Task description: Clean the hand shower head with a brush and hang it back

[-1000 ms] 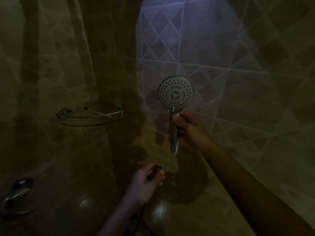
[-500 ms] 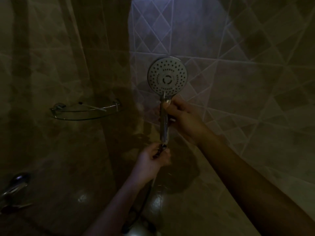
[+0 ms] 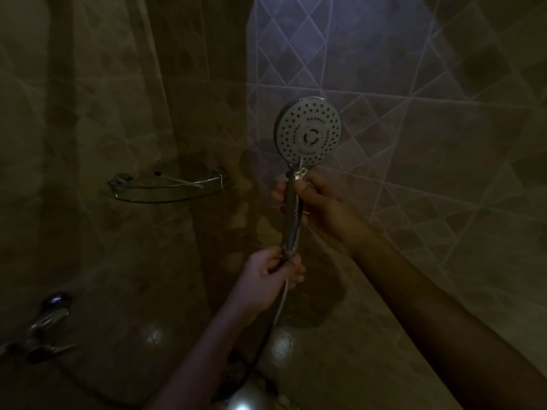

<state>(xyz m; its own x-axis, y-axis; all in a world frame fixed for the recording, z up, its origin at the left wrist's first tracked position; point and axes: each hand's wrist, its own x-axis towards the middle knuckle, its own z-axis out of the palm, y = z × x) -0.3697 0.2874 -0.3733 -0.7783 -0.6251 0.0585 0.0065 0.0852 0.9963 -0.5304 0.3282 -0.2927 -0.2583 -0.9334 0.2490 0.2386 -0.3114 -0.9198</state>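
Down at the bottom of the shot, closest to the camera, both forearms came up into a really dim tiled shower corner, so detail was pretty murky. Low on the left sat a chrome tap (image 3: 48,324) on the wall, half lost in the dark. A bit further in, the left hand (image 3: 268,276) had its fingers curled shut around the hose end (image 3: 288,255), held right up against the bottom tip of the handle; whether the two were actually joined, I couldn't tell. From that fist the hose (image 3: 279,306) dropped down toward the shiny floor and faded out of sight. Above it, the right hand (image 3: 325,208) was wrapped around the upper part of the chrome handle, thumb pressed on the front just below the head, fingertips (image 3: 278,192) peeking out on the far side. So the hand shower head (image 3: 309,133) was up in the air, upright, round nozzle face turned toward the camera, in front of the right-hand wall (image 3: 444,143) with the diamond-pattern tiles and not on any holder I could see. Further back on the left, in the corner, was a curved glass corner shelf (image 3: 168,187) with a metal rail, well apart from the hands.
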